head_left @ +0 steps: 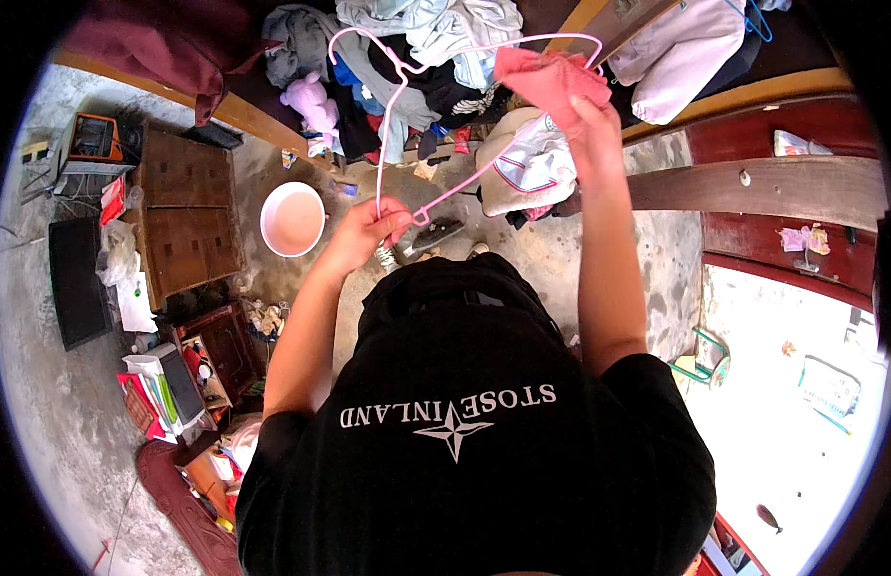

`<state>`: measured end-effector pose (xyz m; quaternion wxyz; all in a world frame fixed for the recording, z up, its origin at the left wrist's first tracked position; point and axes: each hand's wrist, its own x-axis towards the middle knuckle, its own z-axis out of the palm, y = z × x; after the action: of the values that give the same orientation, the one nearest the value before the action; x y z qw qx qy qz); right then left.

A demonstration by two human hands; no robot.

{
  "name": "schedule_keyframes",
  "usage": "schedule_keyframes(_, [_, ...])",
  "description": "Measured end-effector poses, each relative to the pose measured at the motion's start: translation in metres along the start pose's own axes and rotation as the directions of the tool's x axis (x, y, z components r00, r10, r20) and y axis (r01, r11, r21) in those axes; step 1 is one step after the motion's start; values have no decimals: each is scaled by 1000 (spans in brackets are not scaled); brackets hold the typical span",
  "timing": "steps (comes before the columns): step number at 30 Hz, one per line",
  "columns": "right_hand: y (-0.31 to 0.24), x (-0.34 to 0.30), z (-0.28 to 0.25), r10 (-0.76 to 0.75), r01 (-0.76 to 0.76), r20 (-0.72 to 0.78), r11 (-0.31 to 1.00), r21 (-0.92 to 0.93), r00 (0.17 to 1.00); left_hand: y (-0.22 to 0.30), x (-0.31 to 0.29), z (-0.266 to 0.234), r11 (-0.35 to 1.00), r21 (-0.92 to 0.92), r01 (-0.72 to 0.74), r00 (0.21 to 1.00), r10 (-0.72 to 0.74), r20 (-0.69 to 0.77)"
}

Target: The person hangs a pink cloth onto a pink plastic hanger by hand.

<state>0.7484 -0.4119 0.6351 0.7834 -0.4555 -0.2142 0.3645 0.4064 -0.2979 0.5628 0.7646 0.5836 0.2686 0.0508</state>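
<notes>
The left hand is closing its thumb and fingers around one lower corner of a pink hanger, leaving no visible gap, while the bent fingers are hiding the corner itself. The hanger is slanting up in front of the body, its hook pointing to the upper left. The right hand is gripping a coral cloth, which is hanging folded over the hanger's opposite corner and covering it. Some of that hand's fingers are disappearing behind the fabric, so I cannot tell whether they are also holding the hanger. Beyond, a heap of clothes is running off the top edge, its lower layers blending into dark shadow. A pink plush toy is lying against the heap, its lower part hard to make out. A white basin is standing on the floor to the left, its contents unclear. The black shirt is blocking most of the shoes and the floor beneath.
</notes>
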Motion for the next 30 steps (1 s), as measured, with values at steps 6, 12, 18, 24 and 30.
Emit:
schedule_keyframes(6, [11, -4, 18, 33, -33, 12, 999, 2, 999, 10, 3, 21, 993, -118, -17, 1000, 15, -17])
schedule_keyframes(12, [50, -71, 58, 328, -252, 316, 933, -257, 890, 36, 41, 52, 961, -218, -173, 968, 125, -219])
schedule_keyframes(18, [74, -68, 21, 253, -239, 100, 962, -135, 962, 27, 44, 57, 948, -308, -78, 992, 41, -123])
schedule_keyframes(24, [27, -26, 5, 129, -122, -56, 986, 109, 990, 11, 17, 37, 995, -90, 36, 999, -32, 43])
schedule_keyframes(30, [25, -12, -9, 153, -164, 59, 920, 356, 986, -10, -1, 28, 988, -64, 140, 982, -130, 141])
